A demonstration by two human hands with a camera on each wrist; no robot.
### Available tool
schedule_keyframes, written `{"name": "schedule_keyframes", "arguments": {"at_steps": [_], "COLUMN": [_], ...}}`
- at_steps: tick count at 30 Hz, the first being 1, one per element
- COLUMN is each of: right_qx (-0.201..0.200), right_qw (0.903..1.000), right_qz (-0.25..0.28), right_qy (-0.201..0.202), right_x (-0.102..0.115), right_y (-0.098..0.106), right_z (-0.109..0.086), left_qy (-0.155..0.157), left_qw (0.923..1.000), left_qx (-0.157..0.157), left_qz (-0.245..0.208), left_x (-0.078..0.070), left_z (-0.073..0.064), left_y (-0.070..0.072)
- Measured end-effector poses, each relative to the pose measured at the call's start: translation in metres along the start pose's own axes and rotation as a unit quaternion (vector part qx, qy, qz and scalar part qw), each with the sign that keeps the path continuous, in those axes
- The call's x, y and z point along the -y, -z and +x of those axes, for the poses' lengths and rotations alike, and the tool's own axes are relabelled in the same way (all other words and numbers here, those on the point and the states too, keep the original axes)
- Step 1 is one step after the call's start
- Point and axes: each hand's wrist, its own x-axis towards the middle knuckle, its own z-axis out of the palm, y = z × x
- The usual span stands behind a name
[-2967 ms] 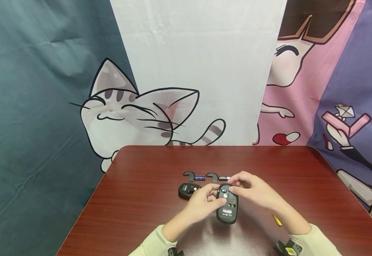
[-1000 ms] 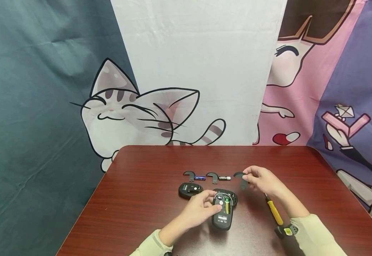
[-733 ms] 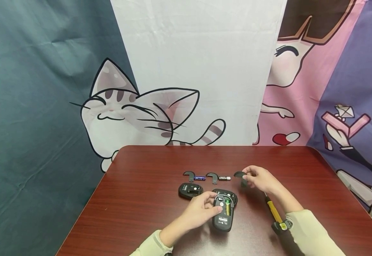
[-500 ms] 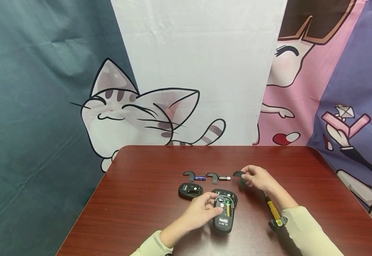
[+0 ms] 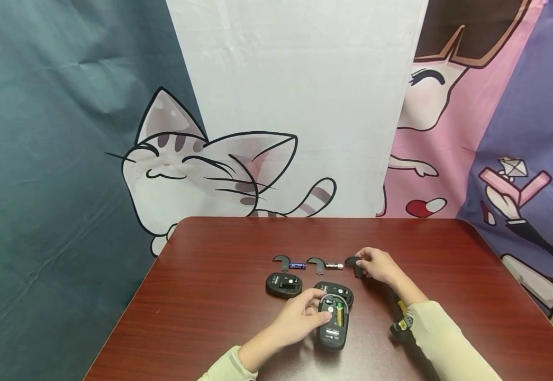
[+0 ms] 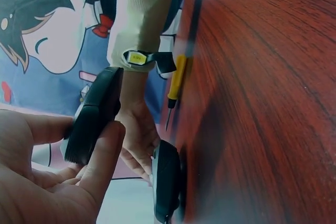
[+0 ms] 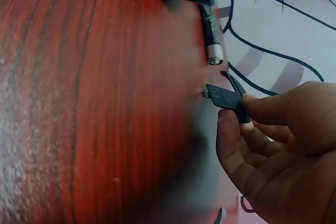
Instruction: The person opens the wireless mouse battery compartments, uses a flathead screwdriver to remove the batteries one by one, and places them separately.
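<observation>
My left hand [image 5: 296, 320] grips a black computer mouse [image 5: 332, 334] at its side, underside facing up. Its battery bay is uncovered and a green and yellow battery [image 5: 340, 313] lies inside. In the left wrist view the mouse [image 6: 94, 111] is pinched between thumb and fingers, raised off the table. My right hand [image 5: 377, 264] pinches a black curved battery cover [image 5: 353, 261] low at the right end of a row of parts. The right wrist view shows this cover [image 7: 224, 97] between thumb and index finger, near the end of a battery [image 7: 214, 51].
Two similar covers [image 5: 317, 265] lie in the row, each beside a battery, one blue [image 5: 297, 265], one silver and black [image 5: 334, 266]. Two upturned mice sit nearer, one [image 5: 283, 284] at left, one [image 5: 341, 289] behind the held mouse. A yellow-handled screwdriver [image 6: 178, 80] lies below my right forearm.
Three seconds ago both hands were on the mouse. The cover came off into my right hand, went right, then moved slightly left and down. The left hand's mouse has come slightly nearer.
</observation>
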Motion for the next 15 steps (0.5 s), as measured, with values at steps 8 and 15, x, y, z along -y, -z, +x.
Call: {"name": "schedule_keyframes", "arguments": {"at_steps": [8,15], "right_qx": [-0.019,-0.038], "right_qw": [0.9982,0.9926], "right_qz": [-0.057,-0.112], "right_qy": [0.003,0.03], "right_x": [-0.0032,-0.0024], "right_y": [-0.0062,-0.0088], "right_z": [0.0043,0.0083], "left_qy": [0.003,-0.015], "left_qw": [0.9999,0.9994], "left_qx": [0.009,0.017], "left_qz": [0.005,0.026], "left_x": [0.0009,0.0001], "left_z": [-0.0014,-0.001], "left_y": [0.001,0.0002]}}
